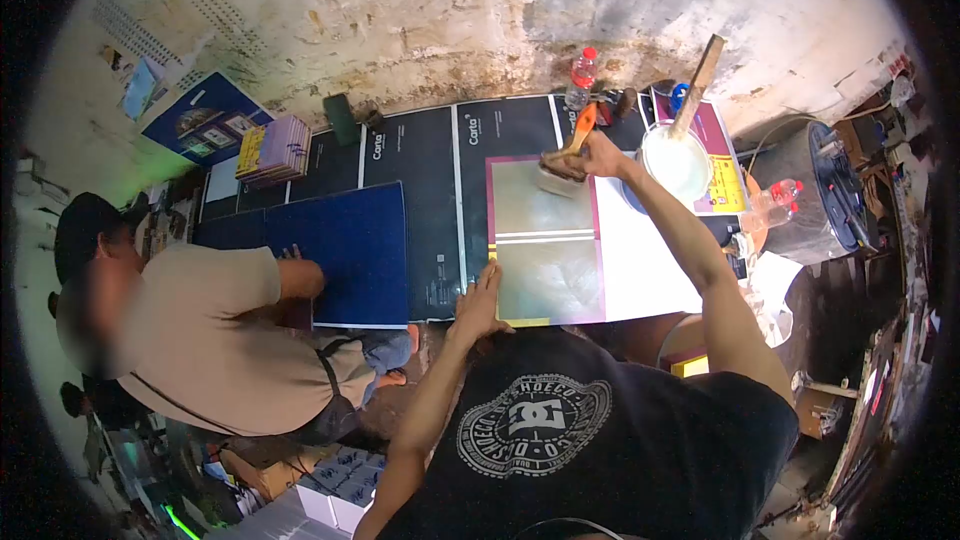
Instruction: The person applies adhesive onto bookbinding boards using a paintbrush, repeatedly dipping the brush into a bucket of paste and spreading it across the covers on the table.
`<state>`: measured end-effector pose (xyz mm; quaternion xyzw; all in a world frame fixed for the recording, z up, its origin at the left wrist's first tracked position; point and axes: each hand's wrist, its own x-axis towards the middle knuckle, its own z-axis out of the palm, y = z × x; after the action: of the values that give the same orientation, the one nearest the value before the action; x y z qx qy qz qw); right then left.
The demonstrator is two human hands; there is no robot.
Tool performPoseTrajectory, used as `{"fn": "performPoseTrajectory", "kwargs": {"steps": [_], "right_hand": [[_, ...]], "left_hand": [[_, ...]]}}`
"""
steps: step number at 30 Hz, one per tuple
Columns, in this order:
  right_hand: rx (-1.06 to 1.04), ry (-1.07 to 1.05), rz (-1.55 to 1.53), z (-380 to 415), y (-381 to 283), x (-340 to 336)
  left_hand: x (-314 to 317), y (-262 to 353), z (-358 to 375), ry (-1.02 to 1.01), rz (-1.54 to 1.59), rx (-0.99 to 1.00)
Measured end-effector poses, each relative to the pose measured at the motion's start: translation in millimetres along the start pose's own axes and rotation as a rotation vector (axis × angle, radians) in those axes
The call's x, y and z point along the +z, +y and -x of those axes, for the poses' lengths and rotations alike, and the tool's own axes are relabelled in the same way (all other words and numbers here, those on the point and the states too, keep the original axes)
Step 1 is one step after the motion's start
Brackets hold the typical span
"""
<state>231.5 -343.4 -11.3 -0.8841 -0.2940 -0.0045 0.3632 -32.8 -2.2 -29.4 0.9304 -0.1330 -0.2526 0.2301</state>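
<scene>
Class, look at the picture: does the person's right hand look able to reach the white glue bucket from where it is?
Probably yes. The right hand holds a brush at the sheet's far edge, and the bucket stands just beside it with nothing between.

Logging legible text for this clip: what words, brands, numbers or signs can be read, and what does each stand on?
"Carta", in white, runs sideways on a black sheet on the work surface.
"Carta" again on the next black sheet.
A "DC" logo sits mid-emblem on the person's black T-shirt; the ring lettering around it is too distorted to read.
Small print low on the black sheet, the bottle labels and the blue poster are unreadable.
</scene>
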Motion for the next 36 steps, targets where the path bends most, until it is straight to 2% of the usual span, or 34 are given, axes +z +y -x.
{"fn": "performPoseTrajectory", "kwargs": {"steps": [1, 3, 4, 7, 8, 9, 11, 13, 14, 15, 17, 19, 21, 23, 24, 25, 27, 28, 29, 31, 33, 35, 36], "right_hand": [[0.088, -0.075, 0.12, 13.9, 0.3, 0.1], [0.453, 0.109, 0.258, 17.5, 6.4, -11.1], [0.411, 0.248, 0.398, 21.2, 5.3, -13.5], [0.34, 0.493, 0.516, 34.0, -15.5, -2.4], [0.321, 0.503, 0.169, 43.7, -50.0, -1.9], [0.108, 0.473, 0.052, 51.2, -48.3, 8.1], [0.056, 0.151, 0.058, 73.1, -44.7, 15.5], [0.617, 0.13, 0.056, 93.2, -34.0, 13.5], [0.734, 0.242, 0.175, 102.9, -32.9, 8.4], [0.449, 0.627, 0.331, 107.2, -40.1, 17.0], [0.408, 0.844, 0.139, 110.6, -90.9, 13.2], [0.353, 0.825, 0.003, 132.4, -98.8, 38.4], [0.31, 0.5, 0.018, 150.7, -108.2, 54.6], [0.708, 0.55, -0.038, 172.0, -110.5, 53.6], [0.718, 0.603, 0.107, 175.3, -124.0, 39.9], [0.86, 0.572, 0.35, 177.7, -130.6, 27.7], [0.82, 0.842, 0.142, 180.0, -137.1, 28.3], [0.697, 0.937, 0.0, 176.2, -138.8, 37.0], [0.663, 0.887, -0.042, 176.4, -143.8, 47.7], [0.582, 0.627, 0.024, 174.5, -139.6, 63.3], [0.999, 0.582, 0.102, 184.6, -138.8, 62.3], [0.913, 0.738, 0.386, 202.8, -143.3, 53.8], [0.995, 0.75, 0.543, 196.2, -173.2, 43.7]], "left_hand": [[-0.1, -0.5, 0.3, 0.0, -0.011, 0.003], [-1.9, -0.1, 0.0, -0.013, -0.034, 0.011], [-4.3, 0.8, -1.6, -0.019, -0.042, 0.008], [-4.0, 0.0, -1.5, -0.002, -0.068, 0.023], [-3.9, -2.4, -2.2, 0.005, -0.074, 0.039], [-4.4, -1.7, -2.5, 0.013, -0.08, 0.053], [-5.6, -0.3, -3.9, -0.012, -0.047, 0.035], [-4.2, -3.9, -1.0, 0.007, -0.027, 0.064], [-4.0, -3.4, 0.8, -0.004, -0.049, 0.06], [-8.6, -0.4, -0.2, -0.003, -0.068, 0.054], [-7.4, -1.7, 1.5, 0.005, -0.074, 0.057], [-2.3, -7.1, -3.2, 0.037, -0.054, 0.092], [-3.7, -4.5, -1.9, 0.025, -0.075, 0.08], [-5.7, -7.2, 2.6, 0.004, -0.094, 0.09], [-5.1, -9.4, 1.4, 0.002, -0.093, 0.105], [-5.0, -10.4, -3.2, 0.01, -0.089, 0.118], [-1.2, -14.4, -3.1, 0.044, -0.077, 0.147], [0.3, -15.0, -5.1, 0.061, -0.071, 0.168], [3.2, -17.0, -2.5, 0.054, -0.084, 0.167], [-8.6, -10.6, -1.7, 0.05, -0.121, 0.172], [-13.0, -10.5, -1.5, 0.033, -0.12, 0.18], [-13.4, -10.5, -2.5, 0.05, -0.115, 0.198], [-12.9, -10.7, -3.2, 0.07, -0.113, 0.209]]}}
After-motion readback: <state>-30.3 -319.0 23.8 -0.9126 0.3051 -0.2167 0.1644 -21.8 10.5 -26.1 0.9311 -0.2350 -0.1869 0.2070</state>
